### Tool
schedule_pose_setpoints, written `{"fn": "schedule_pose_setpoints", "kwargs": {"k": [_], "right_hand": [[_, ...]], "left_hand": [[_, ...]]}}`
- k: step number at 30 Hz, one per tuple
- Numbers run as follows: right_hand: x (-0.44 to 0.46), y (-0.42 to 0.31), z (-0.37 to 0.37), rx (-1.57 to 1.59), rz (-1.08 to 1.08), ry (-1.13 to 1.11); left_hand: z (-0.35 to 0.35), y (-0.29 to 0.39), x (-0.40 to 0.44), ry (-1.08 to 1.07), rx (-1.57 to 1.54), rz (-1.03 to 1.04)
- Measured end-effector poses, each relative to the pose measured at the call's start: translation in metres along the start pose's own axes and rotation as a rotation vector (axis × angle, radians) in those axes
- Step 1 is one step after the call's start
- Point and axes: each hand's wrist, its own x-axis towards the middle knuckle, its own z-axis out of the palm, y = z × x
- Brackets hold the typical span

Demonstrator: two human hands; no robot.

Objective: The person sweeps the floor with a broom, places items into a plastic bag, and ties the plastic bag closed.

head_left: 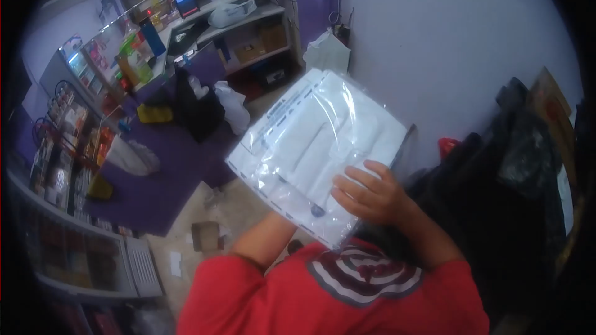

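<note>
A large flat white package in clear, shiny plastic is held up in front of my chest, tilted, with printed text along its upper left edge. My right hand lies on the lower right part of its face, fingers spread slightly over the plastic. My left forearm reaches up behind the package, which hides the left hand and its fingers.
At the upper left is a counter with bottles, a tablet and a plastic bag. Dark bags are piled at the right by the wall. An open cardboard box and white scraps lie on the floor. Stocked shelves stand at the left.
</note>
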Motion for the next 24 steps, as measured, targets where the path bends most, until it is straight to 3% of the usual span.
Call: {"fn": "schedule_pose_setpoints", "kwargs": {"k": [4, 8, 11, 14, 23, 24], "right_hand": [[0.023, 0.021, 0.089, 0.047, 0.032, -0.02], [0.032, 0.043, 0.126, 0.101, 0.094, 0.022], [0.054, 0.078, 0.174, 0.22, 0.143, 0.038], [0.084, 0.12, 0.198, 0.138, 0.217, -0.127], [0.135, 0.317, 0.346, 0.276, 0.106, -0.238], [0.147, 0.346, 0.36, 0.306, 0.086, -0.285]], "left_hand": [[-0.092, 0.023, 0.023, 0.056, 0.228, -0.052], [-0.115, 0.053, 0.054, 0.058, 0.228, -0.082], [-0.128, 0.085, 0.09, 0.141, -0.268, -0.272], [-0.185, 0.073, 0.131, -0.334, -0.956, -0.052], [-0.307, 0.097, 0.324, -0.347, -0.997, 0.092], [-0.317, 0.108, 0.35, -0.155, -0.793, 0.123]]}}
